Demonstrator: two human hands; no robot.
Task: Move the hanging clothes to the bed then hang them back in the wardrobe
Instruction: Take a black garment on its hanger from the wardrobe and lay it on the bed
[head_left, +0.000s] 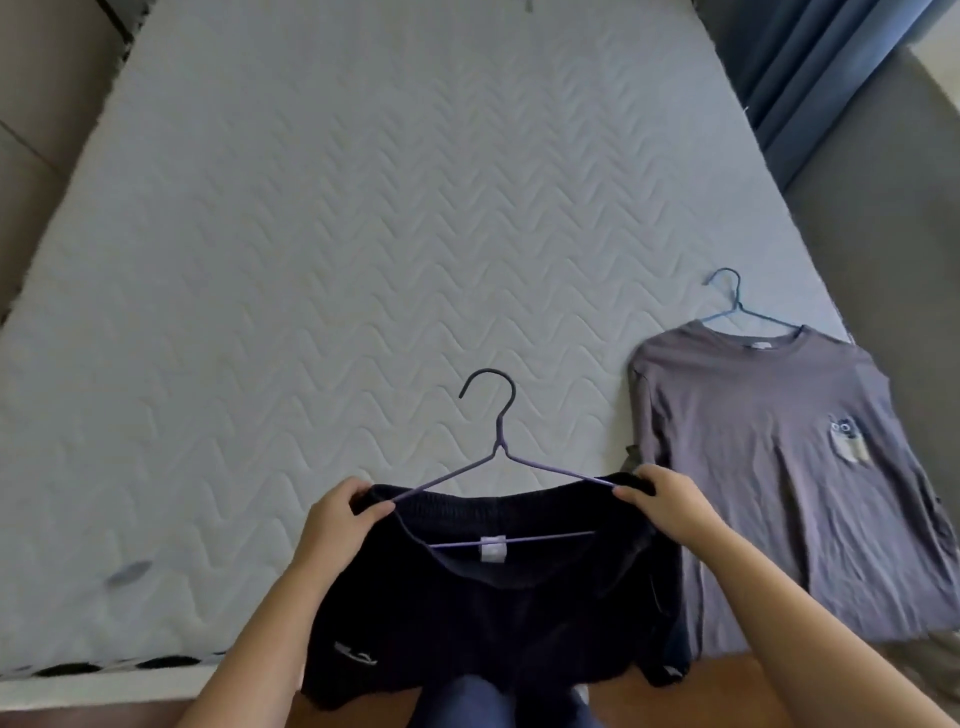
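Closest to me is the dark blue garment (493, 613). It looks like shorts, with a stretchy top edge, a small white tag inside and a little white mark low on one side. It hangs down in front of my legs, at the near edge of the bed (311, 234).

My left hand (340, 512) pinches one end of the top edge, with fingers and thumb curled on the cloth. My right hand (662, 499) pinches the other end the same way. The purple hanger (498, 457) is inside the garment, and its dark hook points away from me, over the mattress.

I think I am on the first part of the job, putting clothes on the bed. Next I should push the garment forward, lay it flat on the white mattress, and open both hands. I need to keep the hanger inside so it is easy to pick up later.

Farther off to my right, a grey long-sleeved shirt (769, 467) lies flat on the bed. It has a small picture on the chest. Its blue hanger (732, 306) sticks out at the neck. There is room just beside it.
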